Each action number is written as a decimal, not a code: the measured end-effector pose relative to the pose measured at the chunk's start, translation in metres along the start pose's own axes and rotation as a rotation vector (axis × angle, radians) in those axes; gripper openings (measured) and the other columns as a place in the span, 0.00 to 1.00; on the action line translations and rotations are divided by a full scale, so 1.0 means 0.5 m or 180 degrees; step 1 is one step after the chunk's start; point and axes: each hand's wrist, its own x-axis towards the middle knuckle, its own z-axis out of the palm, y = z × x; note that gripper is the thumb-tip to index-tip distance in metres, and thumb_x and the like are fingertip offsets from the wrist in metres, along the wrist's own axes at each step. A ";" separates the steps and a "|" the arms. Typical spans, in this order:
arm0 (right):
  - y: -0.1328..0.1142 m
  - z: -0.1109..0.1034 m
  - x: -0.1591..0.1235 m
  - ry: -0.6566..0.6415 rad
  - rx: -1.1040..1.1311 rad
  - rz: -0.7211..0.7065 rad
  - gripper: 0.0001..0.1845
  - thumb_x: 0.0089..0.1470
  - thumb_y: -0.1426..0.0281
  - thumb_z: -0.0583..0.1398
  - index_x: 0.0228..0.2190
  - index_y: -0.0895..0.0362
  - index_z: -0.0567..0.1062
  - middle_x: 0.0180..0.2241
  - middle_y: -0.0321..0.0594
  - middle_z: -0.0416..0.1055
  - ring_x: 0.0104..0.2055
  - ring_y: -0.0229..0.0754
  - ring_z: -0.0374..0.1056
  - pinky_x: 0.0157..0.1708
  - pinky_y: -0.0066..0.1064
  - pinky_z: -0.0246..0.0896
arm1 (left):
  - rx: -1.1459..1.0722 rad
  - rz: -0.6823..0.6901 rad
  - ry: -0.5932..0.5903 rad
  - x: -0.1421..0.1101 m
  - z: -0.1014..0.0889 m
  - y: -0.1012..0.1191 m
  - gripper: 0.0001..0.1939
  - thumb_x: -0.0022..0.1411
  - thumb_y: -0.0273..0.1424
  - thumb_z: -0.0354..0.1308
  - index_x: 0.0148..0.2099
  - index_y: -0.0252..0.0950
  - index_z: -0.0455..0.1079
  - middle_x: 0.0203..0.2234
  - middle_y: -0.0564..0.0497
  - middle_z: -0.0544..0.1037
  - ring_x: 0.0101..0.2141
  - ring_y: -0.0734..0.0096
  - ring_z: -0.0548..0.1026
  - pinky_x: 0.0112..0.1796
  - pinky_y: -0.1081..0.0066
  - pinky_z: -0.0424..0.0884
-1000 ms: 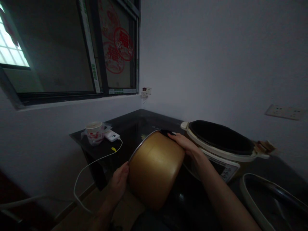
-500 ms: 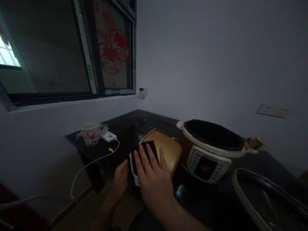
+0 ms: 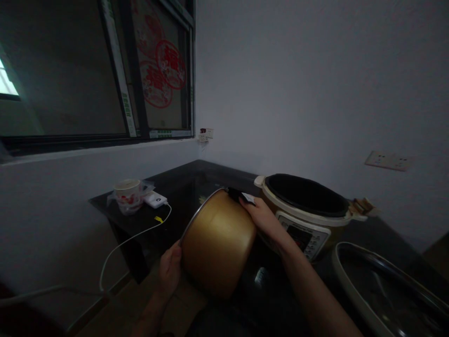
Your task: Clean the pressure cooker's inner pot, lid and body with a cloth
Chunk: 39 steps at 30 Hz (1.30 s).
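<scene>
A gold inner pot [image 3: 217, 241] is tipped on its side in front of me, its rim facing left and its inside turned out of sight. My left hand [image 3: 170, 269] grips the lower left part of the rim. At the pot's upper right, my right hand [image 3: 261, 213] holds a folded black cloth [image 3: 235, 193] with a white patch against the outer wall near the rim. Just right of the pot stands the cooker body [image 3: 301, 196], its top uncovered and dark inside, its control panel partly hidden by my right forearm.
A glass lid [image 3: 382, 290] lies at the lower right. On the left of the black table [image 3: 182, 182], a paper cup [image 3: 128, 194] in plastic wrap stands beside a white device [image 3: 155, 200] with a cable [image 3: 129, 239]. Wall sockets [image 3: 387, 160] are at right.
My right hand, with the cloth, has moved from the pot's left front up to its upper right side. The pot has turned, showing more of its gold wall. My left hand stays at the rim.
</scene>
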 end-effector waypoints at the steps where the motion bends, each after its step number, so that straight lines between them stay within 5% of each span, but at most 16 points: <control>1: 0.013 -0.004 0.011 0.0045 0.0191 0.0118 0.18 0.50 0.58 0.59 0.37 0.58 0.77 0.35 0.41 0.77 0.40 0.49 0.71 0.40 0.38 0.64 | 0.0000 0.0024 -0.0025 0.001 0.003 0.001 0.36 0.45 0.63 0.56 0.34 0.34 0.78 0.32 0.43 0.82 0.38 0.52 0.78 0.42 0.63 0.72; 5: 0.066 -0.014 0.032 0.0312 0.0540 0.0368 0.25 0.47 0.51 0.59 0.34 0.60 0.76 0.29 0.41 0.76 0.32 0.45 0.71 0.32 0.33 0.63 | -0.0048 0.0065 -0.0104 0.004 0.011 -0.005 0.36 0.47 0.63 0.54 0.35 0.32 0.77 0.33 0.42 0.82 0.38 0.52 0.78 0.40 0.62 0.73; 13: 0.155 -0.008 0.014 0.0816 0.0801 0.0534 0.26 0.47 0.50 0.55 0.36 0.58 0.76 0.30 0.43 0.77 0.35 0.47 0.74 0.38 0.36 0.66 | 0.0121 -0.0037 0.0370 0.007 -0.021 -0.071 0.38 0.43 0.64 0.55 0.33 0.32 0.77 0.36 0.40 0.81 0.41 0.49 0.77 0.45 0.58 0.71; 18: 0.086 0.001 -0.001 0.0924 0.0488 0.0078 0.25 0.50 0.52 0.55 0.38 0.59 0.77 0.36 0.43 0.78 0.44 0.51 0.71 0.47 0.40 0.62 | 0.0130 -0.0032 0.0302 0.004 -0.029 -0.081 0.36 0.45 0.63 0.55 0.34 0.33 0.77 0.36 0.41 0.81 0.45 0.48 0.76 0.50 0.57 0.69; 21: 0.021 0.012 -0.033 0.0717 -0.0023 -0.0359 0.20 0.51 0.62 0.56 0.41 0.59 0.78 0.42 0.45 0.77 0.50 0.53 0.68 0.52 0.43 0.58 | 0.0140 -0.0008 0.0360 0.002 -0.030 -0.087 0.35 0.45 0.63 0.56 0.33 0.33 0.77 0.36 0.41 0.81 0.46 0.47 0.75 0.51 0.56 0.68; 25: -0.059 0.048 -0.094 -0.0255 -0.1664 -0.1560 0.30 0.48 0.75 0.54 0.55 0.58 0.68 0.59 0.43 0.64 0.63 0.47 0.56 0.62 0.47 0.45 | -0.0042 -0.0034 0.0286 0.001 -0.025 -0.084 0.35 0.46 0.62 0.56 0.34 0.33 0.76 0.36 0.41 0.81 0.46 0.48 0.75 0.50 0.57 0.69; 29: -0.101 0.080 -0.125 -0.1010 -0.2460 -0.1867 0.33 0.49 0.77 0.53 0.58 0.54 0.64 0.64 0.37 0.56 0.67 0.46 0.45 0.64 0.55 0.35 | -0.0189 -0.0133 0.0117 0.004 -0.018 -0.071 0.35 0.46 0.62 0.57 0.36 0.33 0.77 0.39 0.40 0.80 0.47 0.49 0.74 0.51 0.58 0.67; 32: -0.091 0.068 -0.106 -0.0712 -0.2485 -0.1614 0.34 0.49 0.79 0.53 0.58 0.54 0.64 0.64 0.39 0.55 0.67 0.47 0.46 0.64 0.56 0.37 | -0.0143 -0.0196 0.0037 0.010 -0.019 -0.072 0.36 0.45 0.63 0.56 0.37 0.33 0.77 0.39 0.41 0.81 0.48 0.47 0.74 0.52 0.56 0.67; 36: -0.044 0.025 -0.062 -0.0091 -0.1582 -0.1108 0.31 0.50 0.78 0.51 0.56 0.58 0.67 0.59 0.46 0.63 0.62 0.45 0.57 0.62 0.49 0.48 | 0.0002 -0.0271 0.0042 0.017 -0.029 -0.096 0.38 0.44 0.63 0.56 0.38 0.33 0.77 0.39 0.40 0.81 0.50 0.43 0.72 0.53 0.53 0.65; 39: -0.022 0.014 -0.057 0.0089 -0.1272 -0.1143 0.31 0.49 0.78 0.51 0.55 0.60 0.68 0.58 0.47 0.65 0.62 0.45 0.58 0.62 0.46 0.49 | -0.0112 -0.0320 -0.0054 0.022 -0.038 -0.127 0.37 0.45 0.62 0.57 0.42 0.34 0.77 0.42 0.40 0.80 0.52 0.44 0.70 0.54 0.52 0.64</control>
